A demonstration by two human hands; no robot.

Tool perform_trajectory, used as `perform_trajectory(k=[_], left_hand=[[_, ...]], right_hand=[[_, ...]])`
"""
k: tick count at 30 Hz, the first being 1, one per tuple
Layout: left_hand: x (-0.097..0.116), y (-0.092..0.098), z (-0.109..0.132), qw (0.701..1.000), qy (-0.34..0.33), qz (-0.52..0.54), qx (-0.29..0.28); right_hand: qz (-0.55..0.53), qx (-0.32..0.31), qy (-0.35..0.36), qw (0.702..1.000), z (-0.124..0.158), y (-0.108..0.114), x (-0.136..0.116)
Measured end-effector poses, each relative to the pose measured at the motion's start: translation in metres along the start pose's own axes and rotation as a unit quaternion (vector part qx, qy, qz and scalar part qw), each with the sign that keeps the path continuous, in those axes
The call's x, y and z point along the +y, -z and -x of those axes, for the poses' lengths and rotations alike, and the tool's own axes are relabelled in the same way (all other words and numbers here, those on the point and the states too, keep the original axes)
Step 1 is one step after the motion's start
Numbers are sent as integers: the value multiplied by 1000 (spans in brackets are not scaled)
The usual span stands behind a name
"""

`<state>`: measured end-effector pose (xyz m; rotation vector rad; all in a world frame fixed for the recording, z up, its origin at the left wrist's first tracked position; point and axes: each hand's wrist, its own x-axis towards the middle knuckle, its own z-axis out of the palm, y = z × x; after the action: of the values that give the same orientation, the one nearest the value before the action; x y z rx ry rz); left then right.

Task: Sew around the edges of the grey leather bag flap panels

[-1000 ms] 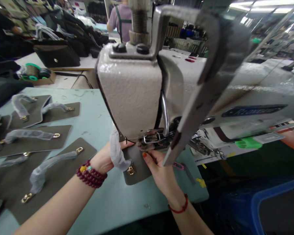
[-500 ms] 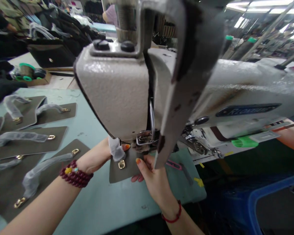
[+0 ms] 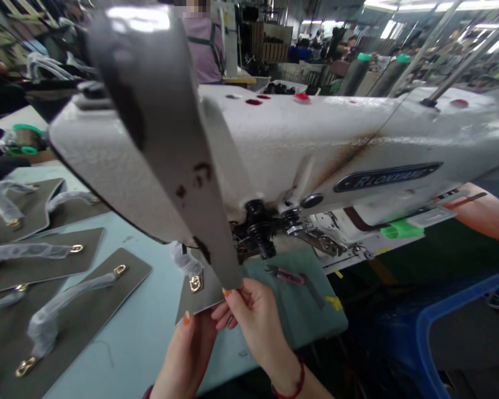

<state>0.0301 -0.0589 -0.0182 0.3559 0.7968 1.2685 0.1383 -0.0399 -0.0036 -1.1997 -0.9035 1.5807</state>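
A flat grey panel [image 3: 187, 307] lies under the head of the white sewing machine [image 3: 274, 144]. On it sit a gold-coloured buckle [image 3: 195, 284] and a plastic-wrapped strap handle [image 3: 185, 259], partly hidden by the machine. At the panel's near edge, my left hand [image 3: 191, 346] has its thumb on top and its fingers underneath. My right hand [image 3: 260, 327] pinches the same edge further right, its thumb close to the tip of a worn metal bar [image 3: 183, 160]. The needle area is hidden behind this bar.
More grey panels [image 3: 93, 307] with wrapped handles lie to the left on the pale table [image 3: 137, 338]. Pink-handled thread snips [image 3: 289, 275] rest right of my hands. A blue bin [image 3: 424, 338] stands at lower right. Another person [image 3: 205, 50] is in the background.
My left hand has come back from beside the handle to the panel's near edge. The view has shifted right, and the machine's front appears further left.
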Motion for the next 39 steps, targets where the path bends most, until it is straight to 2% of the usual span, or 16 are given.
perform_trajectory(k=[2, 4, 8, 12, 15, 18, 25, 29, 36, 39], left_hand=[[6, -5, -5, 998, 17, -41, 35], [13, -5, -10, 990, 63, -108, 69], [19, 6, -11, 946, 119, -266, 142], [21, 10, -8, 924, 122, -325, 160], [24, 8, -8, 923, 118, -334, 148], [26, 7, -13, 932, 115, -325, 111], [33, 5, -28, 952, 100, -282, 71], [37, 4, -38, 954, 92, -278, 65], [46, 4, -53, 939, 62, -333, 61], [50, -1, -55, 919, 25, -383, 90]], right_hand=[[4, 4, 8, 1000, 0, 0, 2], [7, 3, 7, 1000, 1, 1, 3], [16, 4, -6, 1000, 2, 2, 3], [16, 3, -16, 1000, 2, 4, 2], [22, 0, -15, 1000, 1, 5, 2], [32, -4, -4, 999, -3, 5, 0], [35, 11, 22, 999, -18, 2, -4], [22, 22, 20, 999, -27, -1, -5], [30, 20, -9, 999, -39, -6, -5], [3, 26, -3, 1000, -37, -5, 0]])
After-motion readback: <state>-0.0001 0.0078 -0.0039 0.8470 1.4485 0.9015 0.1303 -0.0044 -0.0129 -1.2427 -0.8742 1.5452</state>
